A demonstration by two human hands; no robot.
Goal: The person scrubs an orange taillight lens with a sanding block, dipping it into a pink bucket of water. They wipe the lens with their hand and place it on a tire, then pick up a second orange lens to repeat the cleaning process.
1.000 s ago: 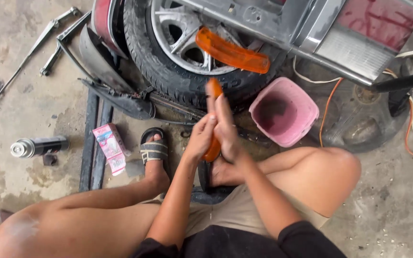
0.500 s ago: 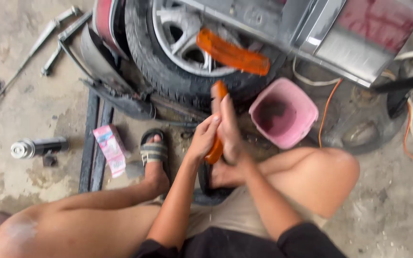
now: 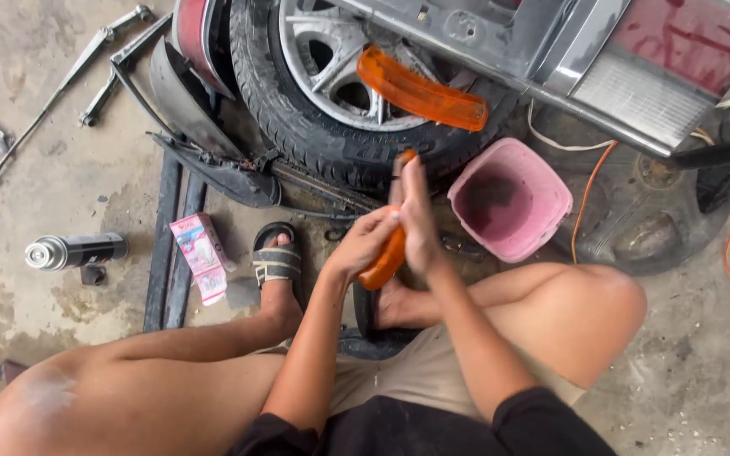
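I sit on a concrete floor with my knees spread. Both hands meet in front of me on a long orange lamp lens [image 3: 387, 258]. My left hand [image 3: 363, 245] grips its lower part from the left. My right hand [image 3: 416, 221] lies flat along its right side, fingers stretched toward the upper tip. The lens stands nearly upright, and most of its middle is hidden by my fingers. A second orange lens [image 3: 420, 90] rests on the tyre [image 3: 314, 139] just beyond my hands.
A pink bucket [image 3: 510, 201] stands right of my hands. A black spray can [image 3: 76, 251] and a small pink box [image 3: 200, 257] lie to the left, with wiper arms [image 3: 65, 80] farther back. Grey car body parts [image 3: 601, 59] and orange cables [image 3: 589, 198] lie at upper right.
My hands have shifted slightly on the orange lens, the right palm sliding along it. The lens stays upright in the same place.
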